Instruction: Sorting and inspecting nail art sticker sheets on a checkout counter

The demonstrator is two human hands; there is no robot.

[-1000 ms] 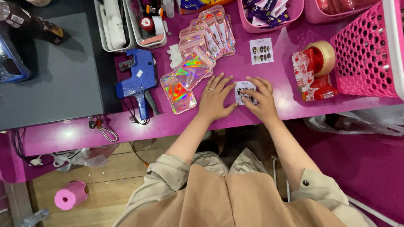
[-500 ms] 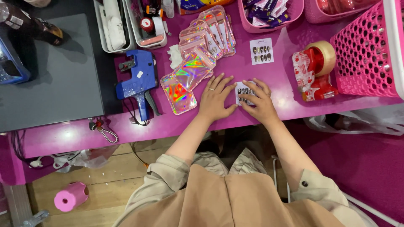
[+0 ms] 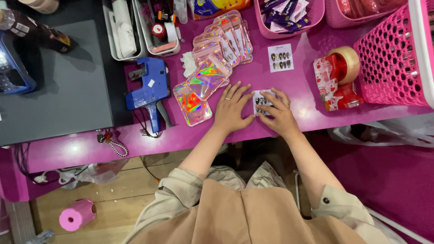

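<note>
1. At the far left edge I see a dark device with a blue rim (image 3: 13, 72), cut off by the frame; I cannot make out what it is. It lies on a grey mat (image 3: 63, 95) that covers the left part of the desk.
2. Two white trays (image 3: 131, 31) run off the top edge; their contents are crowded and hard to tell apart.
3. A blue label gun (image 3: 149, 88) lies flat on the pink desk (image 3: 280, 135), just left of a fanned row of shiny holographic pouches (image 3: 212, 68).
4. My left hand (image 3: 231, 110) rests palm down, fingers spread and flat on the desk, gripping nothing; its thumb side touches the small white card of press-on nails (image 3: 261, 100).
5. That card lies on the desk near its front edge, between my two hands. Much of it is hidden under the fingers, so I only see a few dark nails on it.
6. My right hand (image 3: 280, 115) lies over the card's right side, fingers loosely curled and pressing on it. I cannot tell if it pinches the edge or only presses down.
7. A second card of nails (image 3: 280, 58) lies uncovered farther back.
8. A red tape dispenser (image 3: 339, 79) stands to the right, beside a pink mesh basket (image 3: 391, 58) that is cut off at the right edge.
9. Below the desk I see wooden floor (image 3: 117, 180) and a pink roll (image 3: 77, 214) lying on it.
</note>
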